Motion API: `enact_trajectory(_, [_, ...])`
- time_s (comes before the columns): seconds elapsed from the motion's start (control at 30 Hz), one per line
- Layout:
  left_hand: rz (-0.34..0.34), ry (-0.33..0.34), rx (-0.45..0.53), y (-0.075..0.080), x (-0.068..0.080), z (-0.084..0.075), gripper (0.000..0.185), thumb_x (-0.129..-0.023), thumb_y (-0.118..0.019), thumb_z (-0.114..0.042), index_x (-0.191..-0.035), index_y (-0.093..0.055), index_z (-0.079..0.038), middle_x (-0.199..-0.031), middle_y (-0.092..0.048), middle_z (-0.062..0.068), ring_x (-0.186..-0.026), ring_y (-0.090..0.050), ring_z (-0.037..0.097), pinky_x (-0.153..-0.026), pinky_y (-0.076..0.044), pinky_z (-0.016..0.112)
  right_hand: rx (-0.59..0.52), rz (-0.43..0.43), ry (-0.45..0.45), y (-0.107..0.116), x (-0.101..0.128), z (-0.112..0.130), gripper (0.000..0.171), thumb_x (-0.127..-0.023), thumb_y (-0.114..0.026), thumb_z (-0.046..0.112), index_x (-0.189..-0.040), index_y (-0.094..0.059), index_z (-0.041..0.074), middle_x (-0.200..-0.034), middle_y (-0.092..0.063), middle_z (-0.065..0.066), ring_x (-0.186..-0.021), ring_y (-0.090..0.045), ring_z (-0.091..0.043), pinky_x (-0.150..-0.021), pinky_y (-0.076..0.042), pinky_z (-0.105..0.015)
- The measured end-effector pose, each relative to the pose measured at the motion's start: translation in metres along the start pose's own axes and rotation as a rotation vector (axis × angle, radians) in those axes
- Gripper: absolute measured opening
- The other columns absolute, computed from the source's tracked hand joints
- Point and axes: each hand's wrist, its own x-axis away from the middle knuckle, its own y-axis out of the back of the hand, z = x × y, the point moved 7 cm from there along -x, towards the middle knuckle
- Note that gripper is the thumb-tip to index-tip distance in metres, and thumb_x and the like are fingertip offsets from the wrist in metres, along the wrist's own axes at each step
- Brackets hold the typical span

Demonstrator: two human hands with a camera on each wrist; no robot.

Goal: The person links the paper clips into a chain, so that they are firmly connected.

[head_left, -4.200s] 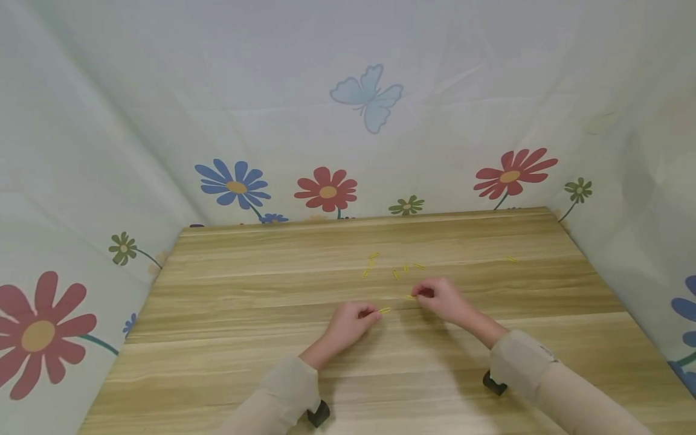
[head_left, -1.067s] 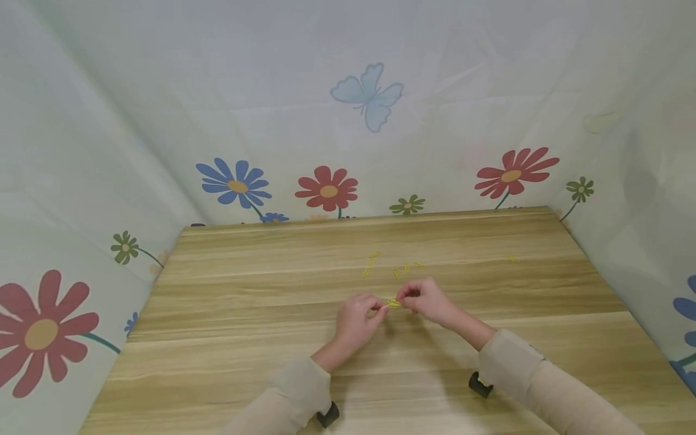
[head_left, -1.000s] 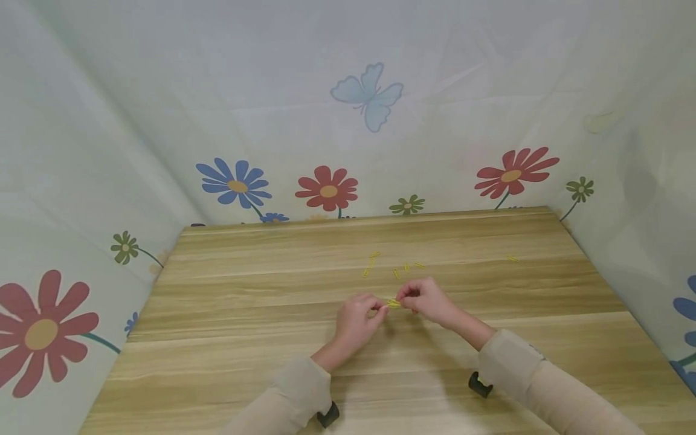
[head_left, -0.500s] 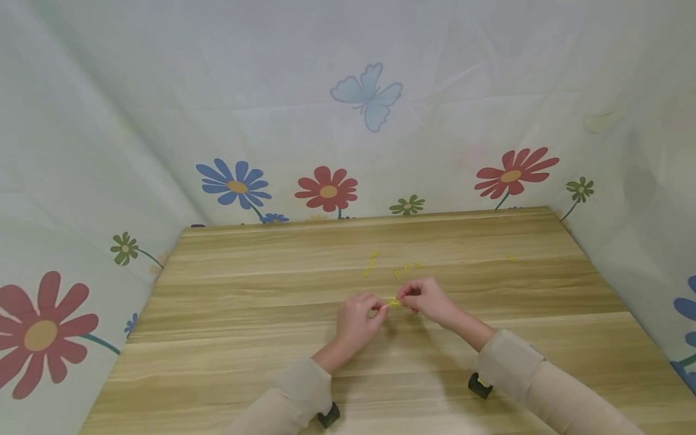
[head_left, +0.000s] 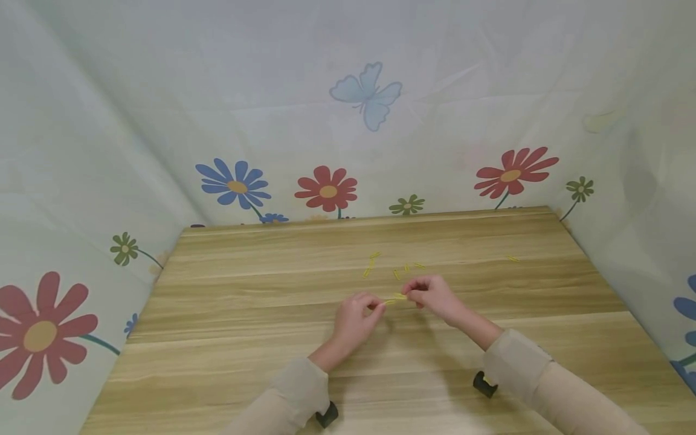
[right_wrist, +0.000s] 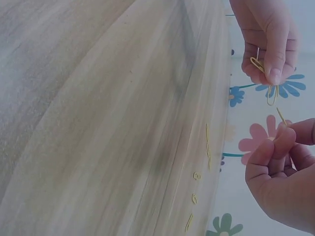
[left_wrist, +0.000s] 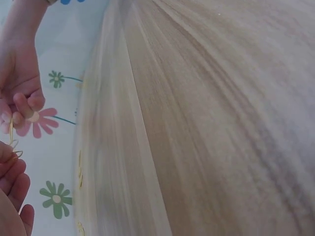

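Observation:
Between thumb and fingertips my left hand (head_left: 356,320) pinches a thin yellow paper clip (head_left: 389,301). The right wrist view shows its wire loop (right_wrist: 272,97) sticking out below the left thumb, with another yellow loop (right_wrist: 256,63) beside the fingers. Facing it, my right hand (head_left: 437,297) pinches a second yellow paper clip (right_wrist: 281,116), mostly hidden by the fingertips. The two clips are very close, end to end, above the table. In the left wrist view the right hand (left_wrist: 22,73) is above and the left hand (left_wrist: 11,182) below.
Several yellow paper clips lie on the wooden table (head_left: 261,278) beyond the hands, among them a slanting clip (head_left: 367,272) and a short one (head_left: 396,274). One clip (head_left: 513,258) lies apart at the right. A flowered cloth (head_left: 272,121) surrounds the table's back and sides.
Since 4.2 seconds ago the hands have come together, bringing the clips close. In the last half second my right hand has drawn slightly right and away; the loose clips stay put.

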Motion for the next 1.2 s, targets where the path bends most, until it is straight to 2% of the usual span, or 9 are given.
enact_trajectory(0.3, [0.0, -0.047, -0.025, 0.0, 0.0, -0.002, 0.01, -0.08, -0.064, -0.022, -0.074, -0.067, -0.014, -0.075, -0.066, -0.004, -0.071, -0.06, 0.008, -0.066, -0.047, 0.022, -0.003, 0.042, 0.025, -0.001, 0.0, 0.002, 0.016, -0.083, -0.053, 0.004, -0.09, -0.06, -0.008, -0.066, -0.055, 0.001, -0.055, -0.045, -0.009, -0.056, -0.045, -0.031])
enact_trajectory(0.47, [0.008, -0.069, -0.01, -0.002, 0.0, -0.003, 0.007, -0.079, -0.065, -0.019, -0.075, -0.067, -0.013, -0.075, -0.067, -0.003, -0.071, -0.061, 0.008, -0.066, -0.048, 0.023, 0.012, 0.054, 0.027, -0.003, 0.001, 0.003, 0.015, -0.082, -0.054, 0.003, -0.089, -0.061, -0.008, -0.068, -0.056, -0.005, -0.055, -0.045, -0.009, -0.054, -0.045, -0.029])
enact_trajectory(0.67, [0.017, -0.054, 0.006, -0.002, 0.0, -0.004, 0.006, -0.079, -0.065, -0.018, -0.075, -0.068, -0.013, -0.075, -0.067, -0.003, -0.072, -0.061, 0.009, -0.068, -0.048, 0.024, 0.019, 0.063, 0.037, -0.007, 0.0, 0.003, 0.013, -0.081, -0.054, 0.001, -0.087, -0.061, -0.009, -0.073, -0.058, -0.012, -0.055, -0.047, -0.01, -0.054, -0.046, -0.028])
enact_trajectory(1.0, [0.018, -0.026, 0.015, -0.004, 0.001, -0.001, 0.008, -0.079, -0.065, -0.019, -0.074, -0.067, -0.013, -0.075, -0.067, -0.003, -0.072, -0.061, 0.009, -0.067, -0.047, 0.023, -0.014, 0.084, 0.025, -0.011, 0.001, 0.001, 0.015, -0.081, -0.053, 0.001, -0.088, -0.06, -0.011, -0.067, -0.056, 0.0, -0.055, -0.046, -0.011, -0.053, -0.044, -0.026])
enact_trajectory(1.2, [-0.009, -0.053, 0.011, -0.002, 0.002, -0.001, 0.008, -0.078, -0.066, -0.018, -0.073, -0.067, -0.012, -0.074, -0.066, -0.003, -0.07, -0.061, 0.009, -0.066, -0.048, 0.023, -0.061, 0.094, -0.018, -0.012, 0.0, -0.002, 0.016, -0.081, -0.053, 0.001, -0.09, -0.059, -0.012, -0.068, -0.055, -0.001, -0.054, -0.045, -0.008, -0.054, -0.043, -0.024])
